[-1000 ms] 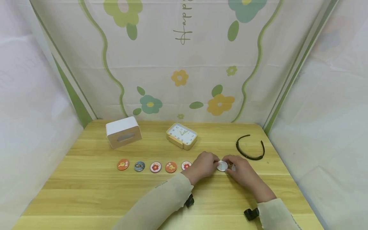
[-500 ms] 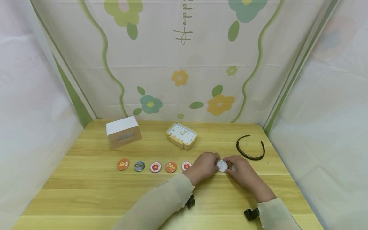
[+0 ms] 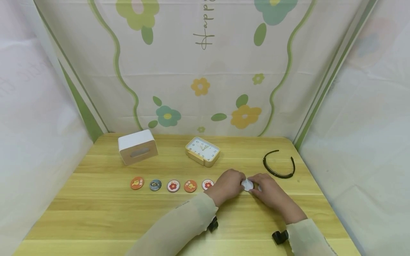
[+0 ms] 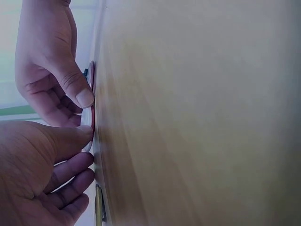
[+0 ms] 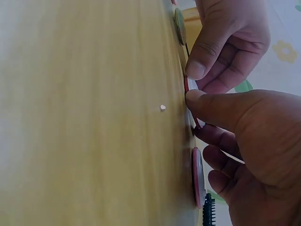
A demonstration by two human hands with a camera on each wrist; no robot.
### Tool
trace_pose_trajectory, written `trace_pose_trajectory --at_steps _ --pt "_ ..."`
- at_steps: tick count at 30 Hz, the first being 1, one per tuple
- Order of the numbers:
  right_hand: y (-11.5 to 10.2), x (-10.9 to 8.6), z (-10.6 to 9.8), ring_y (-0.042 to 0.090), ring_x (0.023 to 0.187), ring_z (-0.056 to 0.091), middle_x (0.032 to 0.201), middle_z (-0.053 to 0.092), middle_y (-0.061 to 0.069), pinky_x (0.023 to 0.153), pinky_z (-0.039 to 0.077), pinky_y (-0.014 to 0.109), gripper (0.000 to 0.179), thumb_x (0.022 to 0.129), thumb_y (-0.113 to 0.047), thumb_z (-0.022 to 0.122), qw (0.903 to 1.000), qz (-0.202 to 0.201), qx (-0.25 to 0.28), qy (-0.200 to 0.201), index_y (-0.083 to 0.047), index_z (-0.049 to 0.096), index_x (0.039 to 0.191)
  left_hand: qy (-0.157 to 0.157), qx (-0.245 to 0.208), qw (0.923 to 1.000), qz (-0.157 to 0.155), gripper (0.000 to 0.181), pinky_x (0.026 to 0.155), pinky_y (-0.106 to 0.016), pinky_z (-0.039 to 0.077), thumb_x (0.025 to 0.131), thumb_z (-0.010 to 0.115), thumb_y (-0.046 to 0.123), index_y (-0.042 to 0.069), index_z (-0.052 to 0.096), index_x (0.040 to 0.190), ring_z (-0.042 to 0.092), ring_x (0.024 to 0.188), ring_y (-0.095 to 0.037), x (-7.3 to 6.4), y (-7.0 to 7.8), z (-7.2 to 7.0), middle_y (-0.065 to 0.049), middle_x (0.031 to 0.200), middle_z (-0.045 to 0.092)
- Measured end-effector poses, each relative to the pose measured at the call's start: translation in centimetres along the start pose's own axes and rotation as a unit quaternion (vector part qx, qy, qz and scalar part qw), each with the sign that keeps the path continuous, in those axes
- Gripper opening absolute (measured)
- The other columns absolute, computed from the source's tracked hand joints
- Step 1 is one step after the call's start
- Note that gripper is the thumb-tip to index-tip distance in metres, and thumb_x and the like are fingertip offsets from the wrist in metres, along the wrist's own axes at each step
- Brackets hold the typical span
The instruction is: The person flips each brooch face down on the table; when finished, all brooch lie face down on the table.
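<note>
A round pin badge (image 3: 247,185) lies back side up between my two hands at the right end of a row of badges. Its pale back and red edge show in the right wrist view. My left hand (image 3: 228,185) pinches its left side between thumb and fingers. On the opposite side, my right hand (image 3: 269,189) grips the rim with thumb and fingertips. Another badge (image 5: 199,178), red-edged and pale-backed, lies on the table beside the right hand's curled fingers. Nearest the left wrist is a white badge with a red flower (image 3: 208,184), partly covered by that hand.
Leftward run an orange badge (image 3: 190,186), a flower badge (image 3: 173,186), a blue badge (image 3: 155,185) and another orange badge (image 3: 137,183). Behind stand a tissue box (image 3: 137,146) and a clock (image 3: 203,151). A black toothed headband (image 3: 279,174) lies right, on the wooden table (image 3: 105,217).
Both hands stay at the same spot with the badge. Its pale back tilts slightly and the fingers shift a little on its rim; the other things have not moved.
</note>
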State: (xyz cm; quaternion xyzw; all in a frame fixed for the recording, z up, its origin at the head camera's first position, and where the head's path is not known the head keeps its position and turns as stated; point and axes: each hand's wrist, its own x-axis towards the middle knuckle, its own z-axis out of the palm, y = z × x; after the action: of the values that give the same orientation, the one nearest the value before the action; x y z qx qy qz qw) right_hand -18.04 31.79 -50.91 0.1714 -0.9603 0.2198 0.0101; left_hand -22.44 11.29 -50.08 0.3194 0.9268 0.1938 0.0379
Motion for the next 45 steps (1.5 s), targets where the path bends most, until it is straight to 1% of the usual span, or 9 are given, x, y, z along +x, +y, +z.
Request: trace_pose_trajectory --at_steps 5,9,12,15,18,22,26,33,45 --pt "-0.4 0.2 -0.2 0.016 0.1 0.059 0.121 0.071 0.006 0.084 0.053 0.036 0.041 0.098 -0.013 0.081 0.9999 0.001 -0.006 -0.015 -0.001 0.073 0.137 -0.002 0.009 1.0 -0.002 0.016 0.087 -0.025 0.055 0.1 0.081 0.025 0.018 0.083 0.114 0.065 0.09 -0.007 0.1 0.0 0.2 0.008 0.102 0.079" --pt "-0.6 0.3 -0.2 0.015 0.095 0.058 0.118 0.07 0.007 0.082 0.052 0.033 0.04 0.097 -0.01 0.082 0.9998 0.0 0.002 -0.017 0.001 0.073 0.135 -0.003 0.004 1.0 -0.001 0.017 0.088 -0.025 0.055 0.099 0.081 0.024 0.018 0.083 0.115 0.064 0.091 -0.007 -0.1 -0.2 0.2 0.008 0.103 0.079" --pt "-0.6 0.4 -0.1 0.016 0.096 0.058 0.119 0.07 0.007 0.083 0.053 0.035 0.04 0.098 -0.011 0.081 0.9997 0.004 0.003 -0.024 0.0 0.073 0.136 -0.001 -0.011 0.9999 -0.001 0.018 0.091 -0.027 0.056 0.099 0.08 0.02 0.017 0.082 0.117 0.068 0.095 -0.009 -0.6 -0.6 -0.3 0.007 0.105 0.08" --pt "-0.6 0.4 -0.1 0.016 0.1 0.059 0.122 0.069 0.005 0.087 0.054 0.038 0.042 0.099 -0.014 0.08 0.9994 0.015 -0.006 -0.03 -0.002 0.072 0.138 0.004 -0.031 0.9995 -0.01 0.025 0.1 -0.03 0.057 0.099 0.078 0.018 0.015 0.081 0.123 0.072 0.11 -0.013 -1.4 -1.2 -1.1 0.004 0.116 0.081" --pt "-0.7 0.4 -0.2 0.017 0.103 0.06 0.124 0.069 0.007 0.09 0.055 0.043 0.042 0.1 -0.014 0.08 0.9993 0.021 -0.011 -0.029 -0.001 0.071 0.139 0.006 -0.056 0.9982 -0.023 0.032 0.107 -0.035 0.056 0.099 0.077 0.019 0.013 0.078 0.13 0.071 0.121 -0.017 -2.4 -2.1 -1.9 0.001 0.125 0.08" --pt "-0.8 0.3 -0.4 0.02 0.107 0.062 0.125 0.069 0.008 0.093 0.056 0.045 0.043 0.1 -0.014 0.08 0.9991 0.027 -0.011 -0.03 -0.001 0.07 0.139 0.006 -0.072 0.9968 -0.035 0.036 0.107 -0.038 0.056 0.099 0.08 0.024 0.013 0.076 0.132 0.069 0.121 -0.019 -3.5 -3.5 -2.4 -0.001 0.126 0.078" --pt "-0.9 0.1 -0.5 0.021 0.109 0.063 0.126 0.07 0.009 0.093 0.056 0.047 0.043 0.099 -0.014 0.08 0.9992 0.025 -0.016 -0.028 0.0 0.071 0.139 0.004 -0.05 0.9979 -0.041 0.036 0.107 -0.037 0.056 0.096 0.082 0.024 0.013 0.075 0.13 0.069 0.12 -0.02 -4.5 -4.3 -2.8 -0.001 0.125 0.078" --pt "-1.0 0.1 -0.6 0.022 0.109 0.064 0.126 0.071 0.01 0.094 0.057 0.048 0.043 0.099 -0.013 0.08 0.9995 0.019 -0.018 -0.02 0.0 0.071 0.139 -0.002 -0.016 0.9991 -0.038 0.023 0.088 -0.033 0.056 0.087 0.089 0.016 0.016 0.077 0.107 0.064 0.09 -0.013 -5.2 -4.7 -3.3 0.005 0.097 0.076" --pt "-0.7 0.1 -0.2 0.02 0.106 0.064 0.126 0.07 0.01 0.091 0.057 0.045 0.044 0.1 -0.015 0.08 0.9996 0.02 -0.011 -0.019 -0.001 0.07 0.141 -0.01 0.027 0.9993 -0.024 0.011 0.095 -0.033 0.057 0.094 0.083 0.017 0.019 0.081 0.105 0.068 0.099 -0.014 -4.7 -3.8 -2.6 0.007 0.101 0.079"
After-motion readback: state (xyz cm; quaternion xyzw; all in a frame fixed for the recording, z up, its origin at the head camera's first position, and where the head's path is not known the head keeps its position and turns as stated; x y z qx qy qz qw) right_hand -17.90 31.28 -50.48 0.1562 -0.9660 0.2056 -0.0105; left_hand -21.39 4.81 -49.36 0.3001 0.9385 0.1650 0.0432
